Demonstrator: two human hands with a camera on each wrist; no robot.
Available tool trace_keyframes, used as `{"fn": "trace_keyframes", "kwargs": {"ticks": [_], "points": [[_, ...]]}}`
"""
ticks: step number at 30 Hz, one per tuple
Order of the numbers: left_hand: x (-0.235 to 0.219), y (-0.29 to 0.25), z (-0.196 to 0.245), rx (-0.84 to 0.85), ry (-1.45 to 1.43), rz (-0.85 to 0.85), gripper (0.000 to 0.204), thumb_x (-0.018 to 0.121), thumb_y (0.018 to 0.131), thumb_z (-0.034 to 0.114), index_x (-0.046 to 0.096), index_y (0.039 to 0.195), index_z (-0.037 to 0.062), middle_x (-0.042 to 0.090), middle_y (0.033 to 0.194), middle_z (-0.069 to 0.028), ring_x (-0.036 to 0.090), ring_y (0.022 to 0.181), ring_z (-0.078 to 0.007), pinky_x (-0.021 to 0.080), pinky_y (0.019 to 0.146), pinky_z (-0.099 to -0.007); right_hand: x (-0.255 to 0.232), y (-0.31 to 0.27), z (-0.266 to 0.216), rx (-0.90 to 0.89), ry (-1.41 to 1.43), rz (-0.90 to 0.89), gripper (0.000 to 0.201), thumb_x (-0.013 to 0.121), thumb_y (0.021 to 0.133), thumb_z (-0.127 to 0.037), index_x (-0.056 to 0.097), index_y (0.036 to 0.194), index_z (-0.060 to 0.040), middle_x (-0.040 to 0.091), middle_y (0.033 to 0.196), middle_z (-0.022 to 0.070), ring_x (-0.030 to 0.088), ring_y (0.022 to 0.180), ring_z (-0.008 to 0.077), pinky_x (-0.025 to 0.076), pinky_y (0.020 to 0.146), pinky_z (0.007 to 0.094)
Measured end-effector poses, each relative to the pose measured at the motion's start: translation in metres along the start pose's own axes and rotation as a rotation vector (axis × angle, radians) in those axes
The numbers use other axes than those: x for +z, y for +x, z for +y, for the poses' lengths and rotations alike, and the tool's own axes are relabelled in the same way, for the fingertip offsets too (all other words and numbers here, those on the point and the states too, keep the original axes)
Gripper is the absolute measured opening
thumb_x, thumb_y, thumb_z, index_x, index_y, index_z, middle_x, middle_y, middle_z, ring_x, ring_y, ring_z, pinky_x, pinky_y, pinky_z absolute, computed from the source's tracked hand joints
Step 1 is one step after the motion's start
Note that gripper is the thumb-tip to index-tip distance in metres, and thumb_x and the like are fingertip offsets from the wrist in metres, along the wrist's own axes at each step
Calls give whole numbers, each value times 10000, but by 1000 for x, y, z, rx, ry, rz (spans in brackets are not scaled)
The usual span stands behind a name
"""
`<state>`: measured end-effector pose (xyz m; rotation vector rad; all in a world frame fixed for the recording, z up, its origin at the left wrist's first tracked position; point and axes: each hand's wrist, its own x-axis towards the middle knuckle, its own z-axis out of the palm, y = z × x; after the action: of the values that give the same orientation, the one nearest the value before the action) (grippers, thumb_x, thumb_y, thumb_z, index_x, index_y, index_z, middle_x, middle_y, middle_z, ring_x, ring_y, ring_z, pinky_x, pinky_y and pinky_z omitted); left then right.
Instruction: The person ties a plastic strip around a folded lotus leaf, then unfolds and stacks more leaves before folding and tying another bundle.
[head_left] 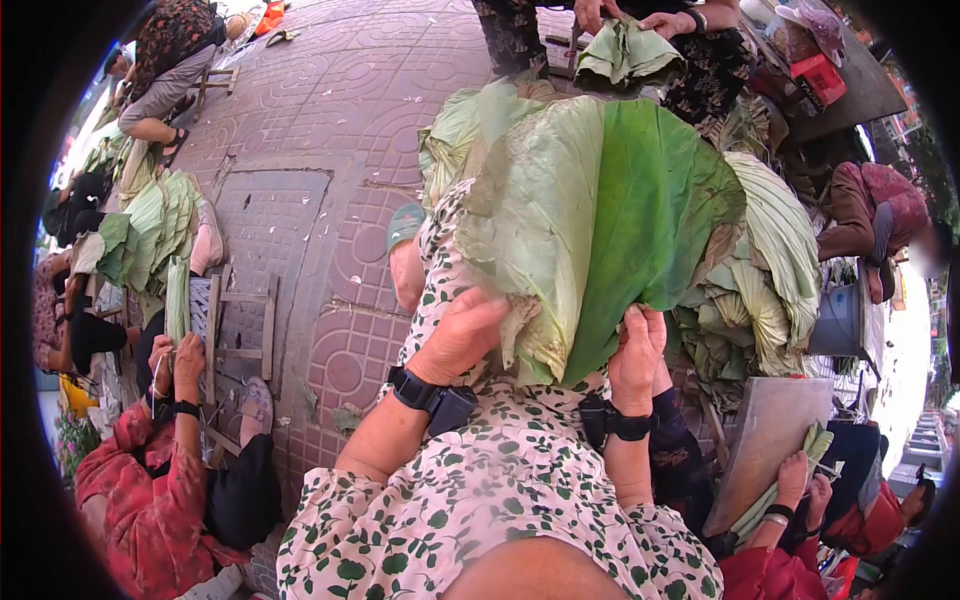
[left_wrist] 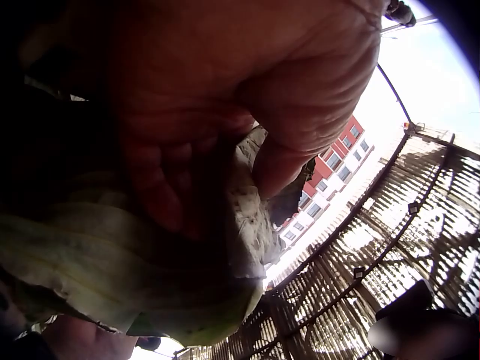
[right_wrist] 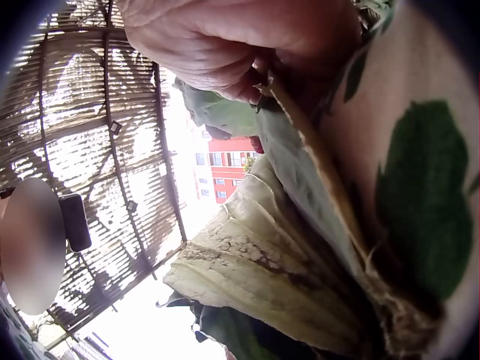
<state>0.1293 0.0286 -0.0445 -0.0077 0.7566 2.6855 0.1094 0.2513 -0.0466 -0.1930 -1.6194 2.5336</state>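
Large lotus leaves (head_left: 540, 210), pale and dry-looking on the left, lie over the person's lap in the head view. A bright green leaf face (head_left: 640, 220) with a browned outer edge shows on their right half. The left hand (head_left: 460, 335) pinches the near left edge of the leaves; in the left wrist view its thumb (left_wrist: 281, 169) presses a pale crumpled leaf edge (left_wrist: 247, 217) against the fingers. At the lower right edge of the green part, the right hand (head_left: 637, 350) pinches the leaf between thumb and fingers. The right wrist view shows this leaf's brown rim (right_wrist: 315, 150) under the hand.
A heap of folded leaves (head_left: 775, 270) stands to the right, beside a grey bucket (head_left: 838, 325). Across from the lap, another person's hands hold a leaf bundle (head_left: 630, 55). People work at both sides, near a wooden stool (head_left: 240, 325) and a board (head_left: 765, 430).
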Motion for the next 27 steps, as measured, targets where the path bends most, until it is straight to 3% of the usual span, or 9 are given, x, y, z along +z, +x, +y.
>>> {"fn": "trace_keyframes", "kwargs": {"ticks": [27], "points": [[1, 1, 0, 6, -3, -10, 353, 545, 876, 120, 489, 1198, -12, 582, 1149, -97, 566, 1051, -185, 424, 953, -340, -6, 3, 4, 18, 12, -6, 205, 453, 893, -48, 525, 1081, -5, 604, 1000, 65, 581, 884, 127, 465, 806, 252]]}}
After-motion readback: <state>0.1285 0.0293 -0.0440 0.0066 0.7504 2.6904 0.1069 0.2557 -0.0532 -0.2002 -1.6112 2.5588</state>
